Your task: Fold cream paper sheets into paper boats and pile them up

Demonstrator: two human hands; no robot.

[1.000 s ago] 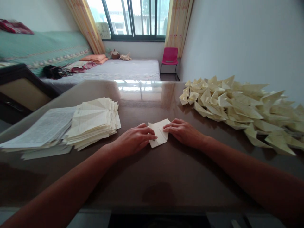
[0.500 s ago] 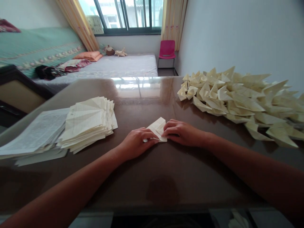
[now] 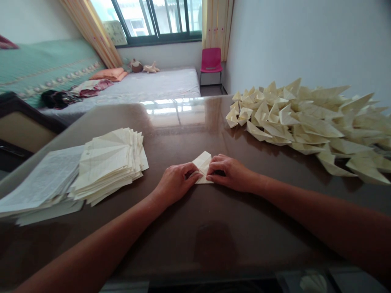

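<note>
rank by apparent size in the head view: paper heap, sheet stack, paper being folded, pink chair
1. paper heap
2. sheet stack
3. paper being folded and pink chair look alike; chair far off, so unranked

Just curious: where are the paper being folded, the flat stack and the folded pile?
paper being folded (image 3: 203, 160), head view, upper tip
flat stack (image 3: 106, 162), head view, top sheet
folded pile (image 3: 293, 118), head view, its middle

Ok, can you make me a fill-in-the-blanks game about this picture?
The left hand and right hand hold the paper on a ____ table.
The pile of folded pieces lies on the ____ side.
The chair by the window is ____.
Missing: brown, right, pink.
</note>
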